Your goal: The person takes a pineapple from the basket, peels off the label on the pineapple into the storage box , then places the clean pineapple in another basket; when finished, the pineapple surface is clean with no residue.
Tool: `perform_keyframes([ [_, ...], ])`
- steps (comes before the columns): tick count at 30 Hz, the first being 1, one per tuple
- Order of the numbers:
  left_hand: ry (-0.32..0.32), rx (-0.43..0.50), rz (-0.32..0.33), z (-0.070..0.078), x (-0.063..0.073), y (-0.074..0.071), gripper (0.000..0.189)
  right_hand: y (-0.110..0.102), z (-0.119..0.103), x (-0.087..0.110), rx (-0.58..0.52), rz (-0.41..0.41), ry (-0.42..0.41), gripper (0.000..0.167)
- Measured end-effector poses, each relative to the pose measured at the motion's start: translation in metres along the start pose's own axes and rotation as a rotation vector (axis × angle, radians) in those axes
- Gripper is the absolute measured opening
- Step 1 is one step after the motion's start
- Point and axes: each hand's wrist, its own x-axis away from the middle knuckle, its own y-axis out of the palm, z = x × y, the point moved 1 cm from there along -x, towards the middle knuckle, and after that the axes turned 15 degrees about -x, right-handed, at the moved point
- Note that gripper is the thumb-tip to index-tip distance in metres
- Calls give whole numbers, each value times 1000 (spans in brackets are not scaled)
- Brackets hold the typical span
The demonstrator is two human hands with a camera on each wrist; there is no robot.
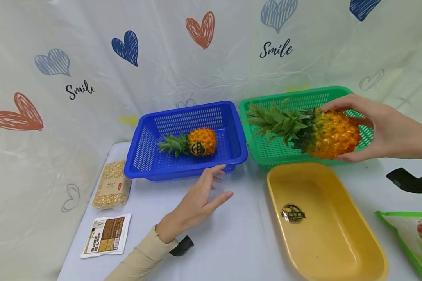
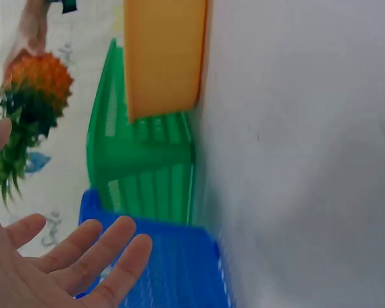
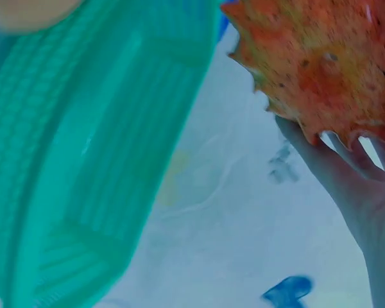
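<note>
My right hand [image 1: 376, 125] grips an orange pineapple [image 1: 332, 134] by its base end, leafy crown toward the left. It hangs over the green basket [image 1: 256, 152] in the head view. In the right wrist view the fruit's spiky base [image 3: 327, 70] fills the upper right, with the fingers behind it. A second, smaller-looking pineapple [image 1: 201, 141] with a dark label lies on its side in the blue basket [image 1: 151, 171]. My left hand [image 1: 197, 201] is in front of that basket, fingers extended and spread, holding nothing; its fingertips overlap the near rim in the head view.
A yellow tub [image 1: 323, 218] with a dark sticker stands in front of the green basket. On the left lie a bag of corn kernels [image 1: 109, 195] and a flat brown-and-white packet [image 1: 106, 236]. A green-edged bag [image 1: 411, 238] lies at the right edge. A heart-printed curtain [image 1: 161, 58] hangs behind.
</note>
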Motion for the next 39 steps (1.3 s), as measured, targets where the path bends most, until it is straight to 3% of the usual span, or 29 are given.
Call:
perform_keyframes([
  [3, 2, 58, -75, 9, -14, 14, 72, -5, 15, 7, -3, 60, 20, 121],
  [6, 29, 65, -107, 18, -29, 28, 79, -7, 25, 12, 10, 116, 65, 122],
  [10, 39, 47, -101, 29, -49, 44, 87, -9, 38, 16, 29, 170, 142, 121],
  [15, -24, 64, -83, 37, -70, 58, 92, -9, 54, 17, 40, 202, 173, 114],
  [22, -133, 181, -9, 45, -89, 70, 97, -10, 71, 22, 77, 193, 181, 111],
  [28, -206, 245, 61, 52, -102, 78, 90, -8, 83, 22, 116, 155, 146, 107],
  [32, -236, 269, 97, 57, -108, 81, 82, -6, 90, 21, 127, 126, 127, 105],
  [39, -256, 317, 123, 62, -111, 83, 83, -6, 97, 23, 167, 64, 172, 104],
])
